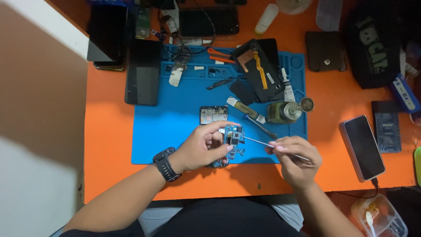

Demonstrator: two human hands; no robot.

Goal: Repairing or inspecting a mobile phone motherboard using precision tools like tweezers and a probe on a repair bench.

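Observation:
My left hand holds a small blue circuit board upright over the near edge of the blue work mat; a black watch sits on that wrist. My right hand grips thin metal tweezers whose tip touches the board's right side. Just behind the board lies a small dark phone frame part on the mat.
An opened phone with an orange flex cable, a glue tube, a round bottle, a screwdriver and small parts lie on the mat. Dark phones lie left, another phone right, a plastic container at bottom right.

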